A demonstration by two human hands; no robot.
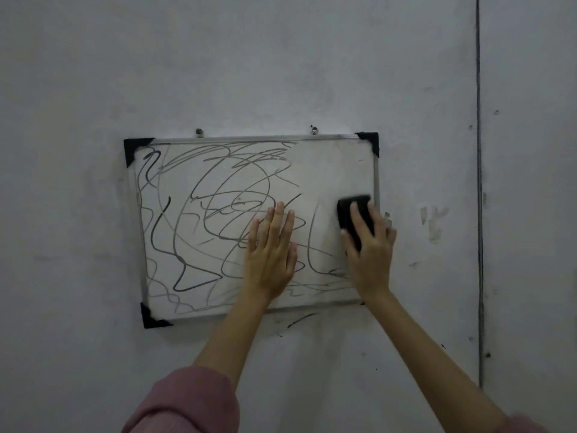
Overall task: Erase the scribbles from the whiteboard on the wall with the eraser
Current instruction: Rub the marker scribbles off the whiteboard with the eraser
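Observation:
A small whiteboard (331, 164) with a grey frame and black corner caps hangs slightly tilted on the wall. Dark scribbles (193, 220) cover its left and middle; the upper right area is wiped blank. My right hand (371, 254) presses a black eraser (351, 210) against the board near its right edge. My left hand (271, 254) lies flat on the board's lower middle, fingers spread, holding nothing.
The grey wall (249, 57) carries the board on two screws (199, 131) (313, 130). A dark vertical seam (479, 182) runs down the wall at the right. Marker smudges (301, 320) sit on the wall just under the board.

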